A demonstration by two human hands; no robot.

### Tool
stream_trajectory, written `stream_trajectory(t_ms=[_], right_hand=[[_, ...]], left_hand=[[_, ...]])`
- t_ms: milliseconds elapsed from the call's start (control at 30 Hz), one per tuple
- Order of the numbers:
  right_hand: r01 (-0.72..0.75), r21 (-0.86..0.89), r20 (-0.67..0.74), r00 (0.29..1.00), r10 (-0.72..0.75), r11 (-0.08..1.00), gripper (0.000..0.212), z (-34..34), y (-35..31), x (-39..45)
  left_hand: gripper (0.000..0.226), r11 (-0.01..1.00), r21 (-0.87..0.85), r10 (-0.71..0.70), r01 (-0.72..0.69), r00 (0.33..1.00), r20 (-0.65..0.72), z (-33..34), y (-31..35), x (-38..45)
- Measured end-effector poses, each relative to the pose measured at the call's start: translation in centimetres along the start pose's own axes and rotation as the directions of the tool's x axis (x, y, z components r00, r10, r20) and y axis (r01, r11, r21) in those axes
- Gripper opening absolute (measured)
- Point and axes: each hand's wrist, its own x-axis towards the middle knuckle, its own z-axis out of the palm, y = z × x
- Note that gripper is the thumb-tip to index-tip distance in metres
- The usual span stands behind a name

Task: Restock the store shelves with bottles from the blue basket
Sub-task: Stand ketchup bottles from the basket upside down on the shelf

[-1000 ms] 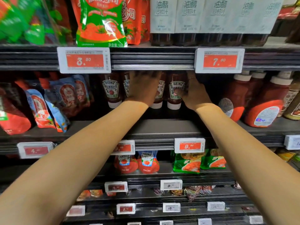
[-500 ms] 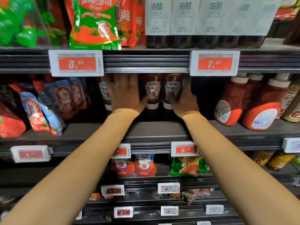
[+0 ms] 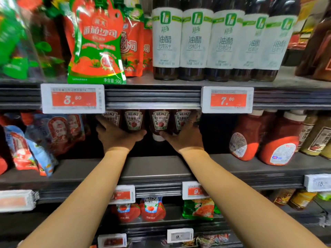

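Shelf edge: the grey metal middle shelf [image 3: 161, 169] has a bare strip of board in front of the bottles, reaching out to its ribbed front rail.
Room: a dark gap lies on that shelf to the right of the bottles, between them and the squat red squeeze bottles with white caps [image 3: 279, 140]; to the left stand blue and red sauce pouches [image 3: 35, 140].
Overhead: the white price tag with an orange "7.60" panel [image 3: 227, 99] and the rail above hide the bottle tops.
Bottles: four dark red Heinz ketchup bottles with white caps downward [image 3: 160, 122] stand side by side at the back of the middle shelf.
Left hand: the left hand [image 3: 116, 135], arm stretched forward, cups the left end of the row, thumb under the second bottle, fingers curled round the outer one.
Right hand: the right hand [image 3: 184, 138] grips the right end, thumb beside the third bottle's cap, ringed finger across the fourth label.
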Motion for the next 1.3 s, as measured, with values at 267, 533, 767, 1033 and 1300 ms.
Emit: stream_trajectory(t_ms=[267,533,767,1033,1300], right_hand=[[0.02,-0.047,-0.057,0.998,-0.023,0.999,0.132,0.7,-0.2,0.1],[0.011,0.037,-0.108,0.994,-0.007,0.999,0.105,0.1,0.3,0.1],[-0.132,0.015,-0.074,0.988,0.133,0.991,0.091,-1.7,1.2,-0.5],[0.001,-0.129,0.124,0.992,0.015,0.992,0.045,-6.8,2.3,-5.7],[0.437,0.11,-0.033,0.899,-0.436,0.893,0.025,-11.2,8.2,-16.7]], left_hand=[[0.155,0.997,0.076,0.005,0.0,0.997,-0.077,0.9,-0.1,0.1],[0.152,0.999,0.044,0.008,-0.006,0.999,-0.042,0.7,-0.8,0.2],[0.149,0.999,-0.005,-0.043,0.043,0.998,0.037,-0.3,-1.0,-0.2],[0.048,0.991,0.028,0.13,-0.134,0.987,0.094,-5.1,-2.0,-5.4],[0.025,0.842,-0.008,0.538,-0.539,0.842,-0.041,-8.7,-7.4,-18.1]])
